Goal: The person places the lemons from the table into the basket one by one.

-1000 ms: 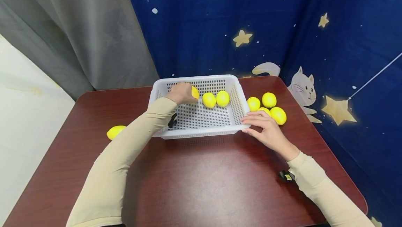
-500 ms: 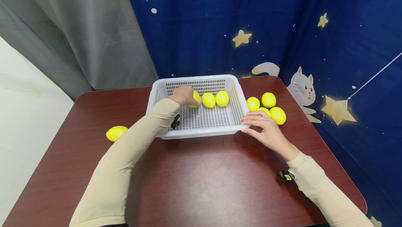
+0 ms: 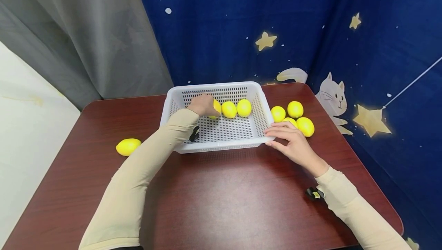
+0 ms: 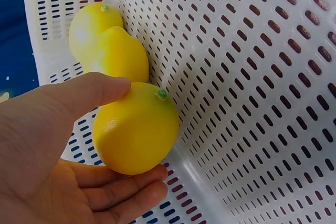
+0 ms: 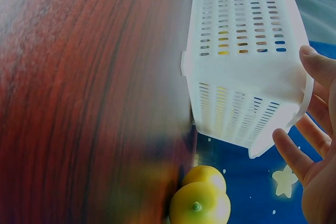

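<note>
My left hand [image 3: 203,105] reaches into a white perforated plastic basket [image 3: 221,145] and holds a lemon [image 4: 137,135] near its back wall. In the left wrist view the thumb lies over the top of this lemon and the fingers curve below it. Two more lemons sit in a row beside it, a nearer lemon [image 4: 123,56] and a farther lemon [image 4: 94,30]. My right hand [image 3: 293,142] grips the basket's front right corner, fingers over the rim and thumb [image 5: 317,64] on the front side.
A single lemon [image 3: 128,147] lies on the dark red table [image 3: 221,196] left of the basket. Several lemons [image 3: 305,127] cluster right of it, one partly hidden behind the right hand. A blue starry curtain [image 3: 224,27] hangs along the table's back and right edges.
My left hand has moved slightly right and lower inside the basket, bringing its lemon close beside the other two. The right hand stays at the corner.
</note>
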A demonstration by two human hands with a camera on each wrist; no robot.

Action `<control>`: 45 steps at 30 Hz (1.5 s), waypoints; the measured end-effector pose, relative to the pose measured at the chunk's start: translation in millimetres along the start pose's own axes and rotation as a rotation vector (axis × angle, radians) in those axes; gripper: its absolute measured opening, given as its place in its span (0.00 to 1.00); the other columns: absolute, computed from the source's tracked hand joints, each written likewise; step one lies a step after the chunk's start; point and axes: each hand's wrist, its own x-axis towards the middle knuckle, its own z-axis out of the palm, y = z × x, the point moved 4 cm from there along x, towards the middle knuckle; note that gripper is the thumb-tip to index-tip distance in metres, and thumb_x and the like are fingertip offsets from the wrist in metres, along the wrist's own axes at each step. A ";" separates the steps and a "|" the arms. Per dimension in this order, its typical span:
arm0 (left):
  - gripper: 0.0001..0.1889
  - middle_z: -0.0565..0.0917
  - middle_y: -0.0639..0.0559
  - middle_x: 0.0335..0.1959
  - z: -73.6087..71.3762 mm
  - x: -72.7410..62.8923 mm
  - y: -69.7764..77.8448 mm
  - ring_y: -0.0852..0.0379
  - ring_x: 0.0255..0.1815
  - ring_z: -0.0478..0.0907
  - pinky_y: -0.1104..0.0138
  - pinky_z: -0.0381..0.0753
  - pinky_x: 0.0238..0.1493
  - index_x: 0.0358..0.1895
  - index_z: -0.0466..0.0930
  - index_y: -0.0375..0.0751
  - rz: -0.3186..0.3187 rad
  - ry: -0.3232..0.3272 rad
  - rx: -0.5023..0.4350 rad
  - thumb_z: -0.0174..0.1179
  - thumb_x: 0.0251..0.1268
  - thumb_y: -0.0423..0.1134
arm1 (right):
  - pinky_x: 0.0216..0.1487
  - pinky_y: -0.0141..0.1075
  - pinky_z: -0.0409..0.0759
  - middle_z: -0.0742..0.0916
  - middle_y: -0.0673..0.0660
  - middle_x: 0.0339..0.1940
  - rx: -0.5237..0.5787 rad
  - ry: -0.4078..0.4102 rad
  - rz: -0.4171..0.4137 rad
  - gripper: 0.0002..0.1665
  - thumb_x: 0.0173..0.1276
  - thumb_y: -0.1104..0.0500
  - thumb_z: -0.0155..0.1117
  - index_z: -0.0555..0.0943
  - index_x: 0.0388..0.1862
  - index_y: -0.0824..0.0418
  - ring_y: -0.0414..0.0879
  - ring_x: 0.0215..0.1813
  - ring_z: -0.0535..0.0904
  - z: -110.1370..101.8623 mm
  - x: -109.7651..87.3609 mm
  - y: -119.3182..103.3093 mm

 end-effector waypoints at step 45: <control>0.22 0.77 0.50 0.34 6.1 -0.7 3.7 0.55 0.35 0.72 0.66 0.67 0.35 0.42 0.77 0.41 -0.016 0.020 -0.043 0.67 0.59 0.57 | 0.64 0.21 0.65 0.89 0.46 0.51 0.000 -0.001 0.006 0.22 0.53 0.56 0.79 0.88 0.49 0.47 0.44 0.63 0.76 0.9 0.0 1.5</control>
